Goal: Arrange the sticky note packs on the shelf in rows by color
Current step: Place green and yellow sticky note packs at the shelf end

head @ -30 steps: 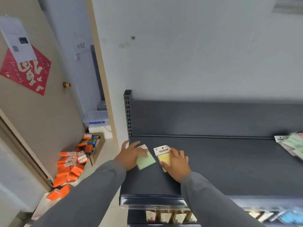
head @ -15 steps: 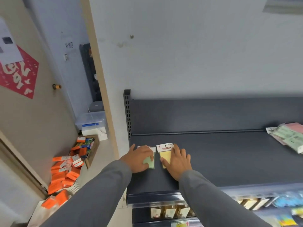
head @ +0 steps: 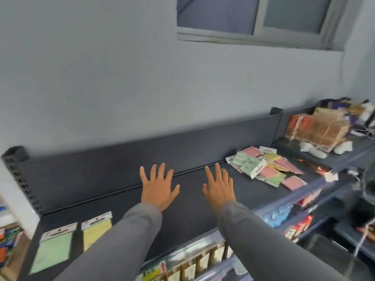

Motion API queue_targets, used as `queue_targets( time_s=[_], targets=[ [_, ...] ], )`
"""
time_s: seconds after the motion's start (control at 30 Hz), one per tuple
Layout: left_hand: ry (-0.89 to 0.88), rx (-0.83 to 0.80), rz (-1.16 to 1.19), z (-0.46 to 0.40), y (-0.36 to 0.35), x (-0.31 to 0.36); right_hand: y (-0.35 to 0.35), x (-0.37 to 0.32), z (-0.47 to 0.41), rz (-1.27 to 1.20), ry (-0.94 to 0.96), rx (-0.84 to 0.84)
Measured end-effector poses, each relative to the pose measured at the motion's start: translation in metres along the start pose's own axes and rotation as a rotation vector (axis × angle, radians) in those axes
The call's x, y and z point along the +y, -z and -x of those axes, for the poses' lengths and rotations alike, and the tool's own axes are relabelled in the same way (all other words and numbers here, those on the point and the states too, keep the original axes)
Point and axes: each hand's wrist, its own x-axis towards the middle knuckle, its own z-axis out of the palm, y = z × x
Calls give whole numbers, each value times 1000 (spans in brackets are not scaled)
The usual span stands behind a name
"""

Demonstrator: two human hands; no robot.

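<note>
A green pack (head: pixel 53 250) and a yellow pack (head: pixel 95 230) lie side by side at the left end of a dark shelf (head: pixel 188 209). A mixed pile (head: pixel 267 167) of pink, green and yellow packs sits at the right end. Between them, the left hand (head: pixel 159 187) and right hand (head: pixel 220 188) hover palm-down, fingers spread, holding nothing. Grey sleeves (head: pixel 125 240) cover both arms.
</note>
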Motion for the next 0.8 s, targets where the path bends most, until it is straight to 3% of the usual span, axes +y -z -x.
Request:
queue_targets(
  time_s=[0.2,0.37,0.5,0.63,0.8],
  targets=[
    [-119,-10,5,-86,12,194,18,203,-23,29,-138,-25],
    [-246,-65,15,-134,-5,296,11,308,-42,62,-191,-149],
    [-350,-155,113,-178,-22,343,0,351,-78,42,-189,-152],
    [-431,-376,195,-218,-38,362,-2,381,-124,-50,-178,-173],
    [-421,-384,208,-238,-39,358,-11,410,-180,-74,-102,-288]
  ],
)
